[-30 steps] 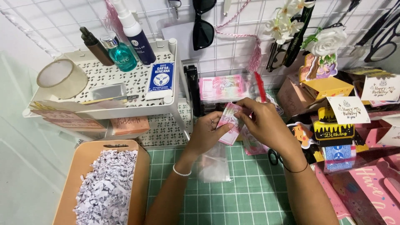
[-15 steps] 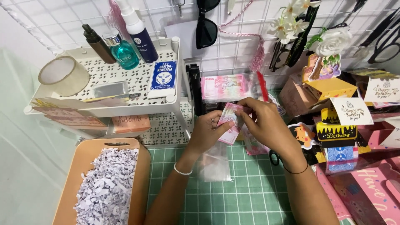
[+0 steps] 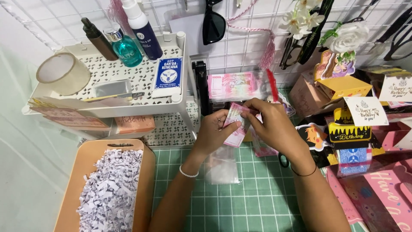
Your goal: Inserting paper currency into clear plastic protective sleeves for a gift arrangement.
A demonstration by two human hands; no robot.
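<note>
Pink banknote (image 3: pixel 235 124), seen from the head camera, was pinched between both hands above the green cutting mat (image 3: pixel 240 206), just near of a clear sleeve of more pink notes (image 3: pixel 234 86); the left hand (image 3: pixel 213 133) closed thumb and fingers on its lower edge, apparently to steady it. The right hand (image 3: pixel 274 126) curled over its upper right part, fingertips gripping, while a tray of shredded paper (image 3: pixel 109 189) sat at near left and a small clear bag (image 3: pixel 222 165) lay on the mat beneath the wrists.

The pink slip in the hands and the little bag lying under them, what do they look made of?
The pink slip, held by the left hand and right hand, looks like thin printed paper: matte, bending. The little bag looks like clear glossy plastic film; the green mat shows through.
</note>
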